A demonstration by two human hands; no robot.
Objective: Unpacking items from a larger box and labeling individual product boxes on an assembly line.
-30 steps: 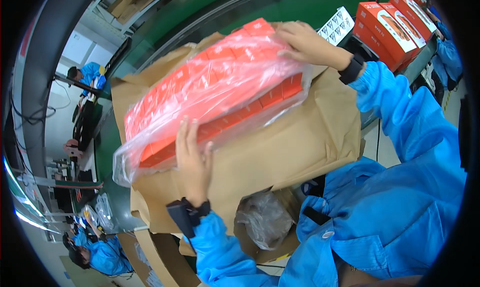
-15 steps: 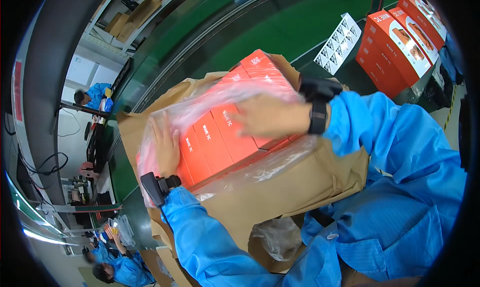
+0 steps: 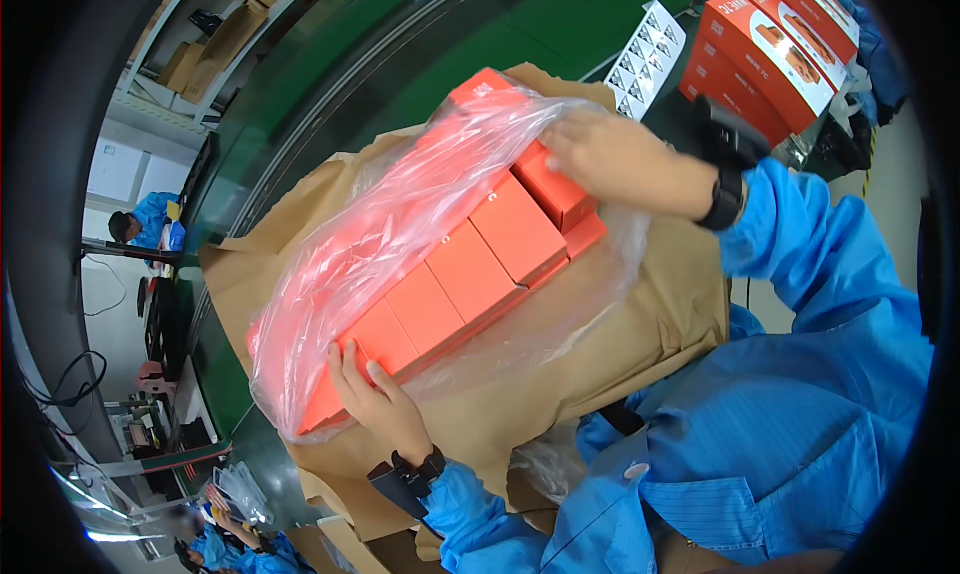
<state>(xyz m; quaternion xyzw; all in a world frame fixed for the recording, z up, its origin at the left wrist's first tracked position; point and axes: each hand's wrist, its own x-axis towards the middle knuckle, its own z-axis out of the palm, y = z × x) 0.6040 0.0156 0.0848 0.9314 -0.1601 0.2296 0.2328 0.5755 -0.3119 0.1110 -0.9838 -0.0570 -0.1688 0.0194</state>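
Evidently, both hands touch a slanting block of red-orange cartons (image 3: 465, 269) partly covered by a clear plastic bag (image 3: 385, 239).
At the block's right end, the right hand (image 3: 625, 164) curls its fingers close together at the bag's edge, though whether they pinch the film cannot be told; its back faces up and its blue-sleeved forearm reaches in from the right. Near the left end, the left hand (image 3: 385, 414) holds nothing, fingers loosely bent, thumb apart, tips against the cartons; its forearm rises from the lower edge. The cartons lie on creased brown kraft paper (image 3: 640, 344), with a white sheet of triangular labels (image 3: 648, 59) and larger red boxes (image 3: 715, 79) beyond, on the green worktop (image 3: 540, 34).
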